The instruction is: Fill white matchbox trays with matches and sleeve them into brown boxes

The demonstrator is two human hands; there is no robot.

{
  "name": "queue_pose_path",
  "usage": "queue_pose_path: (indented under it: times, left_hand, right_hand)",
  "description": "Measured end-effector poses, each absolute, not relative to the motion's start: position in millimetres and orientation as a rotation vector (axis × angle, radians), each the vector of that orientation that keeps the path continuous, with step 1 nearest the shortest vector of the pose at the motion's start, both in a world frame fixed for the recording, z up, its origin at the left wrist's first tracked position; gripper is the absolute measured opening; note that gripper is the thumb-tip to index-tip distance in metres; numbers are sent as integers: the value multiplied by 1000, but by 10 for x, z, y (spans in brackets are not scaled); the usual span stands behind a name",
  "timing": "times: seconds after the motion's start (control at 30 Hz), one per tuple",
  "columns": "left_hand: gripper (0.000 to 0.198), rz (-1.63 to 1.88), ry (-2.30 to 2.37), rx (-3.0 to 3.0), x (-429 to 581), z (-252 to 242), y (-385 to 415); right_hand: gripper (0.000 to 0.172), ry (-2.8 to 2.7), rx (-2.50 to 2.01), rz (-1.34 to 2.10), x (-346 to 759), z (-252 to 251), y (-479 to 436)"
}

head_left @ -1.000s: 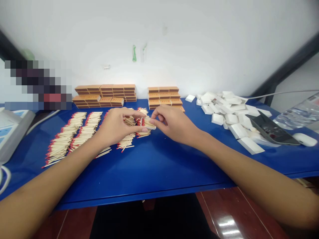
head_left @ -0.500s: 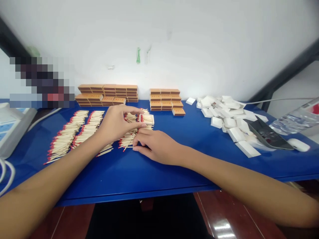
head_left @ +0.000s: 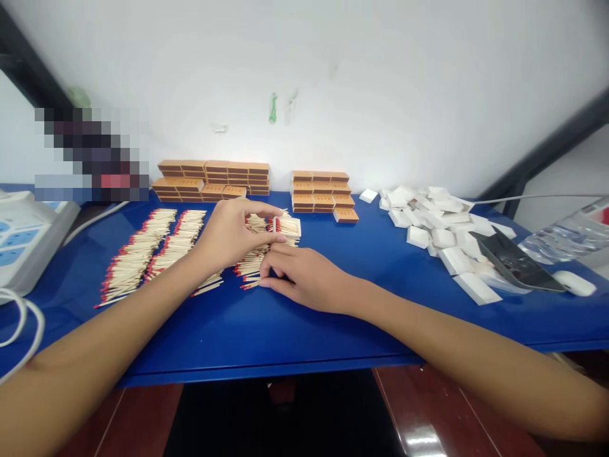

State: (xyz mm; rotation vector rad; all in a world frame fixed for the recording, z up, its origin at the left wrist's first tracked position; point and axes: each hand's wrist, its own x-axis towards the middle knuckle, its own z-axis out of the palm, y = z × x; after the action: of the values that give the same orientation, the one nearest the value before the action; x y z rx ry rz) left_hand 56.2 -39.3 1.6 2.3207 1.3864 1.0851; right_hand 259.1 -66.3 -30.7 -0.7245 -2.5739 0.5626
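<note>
My left hand (head_left: 228, 235) pinches a small white matchbox tray (head_left: 287, 226) filled with red-tipped matches, holding it just above the blue table (head_left: 304, 317). My right hand (head_left: 299, 276) rests low on the table with its fingers curled onto the loose matches (head_left: 250, 266) beneath the tray. Rows of red-tipped matches (head_left: 143, 251) lie spread to the left of both hands.
Stacks of orange matchbox sleeves (head_left: 214, 178) and a second stack (head_left: 323, 190) stand along the white wall. A heap of white empty trays (head_left: 438, 222) lies at the right, beside a dark phone (head_left: 514, 260) and a white mouse (head_left: 575, 282). A white device (head_left: 28, 235) sits far left.
My right hand let go of the tray, dropped down to the table and now picks at the loose matches. My left hand keeps the tray; the view has shifted slightly.
</note>
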Motion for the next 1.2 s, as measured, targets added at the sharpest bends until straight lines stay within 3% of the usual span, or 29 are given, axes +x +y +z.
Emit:
queue_pose_path:
  times: [0.63, 1.2]
  left_hand:
    - [38, 1080, 1386, 2329, 541, -34, -349]
    - [37, 1057, 1361, 2421, 503, -49, -306]
  right_hand:
    - [5, -2607, -789, 552, 2634, -243, -760]
    - [11, -2628, -901, 452, 2826, -60, -620]
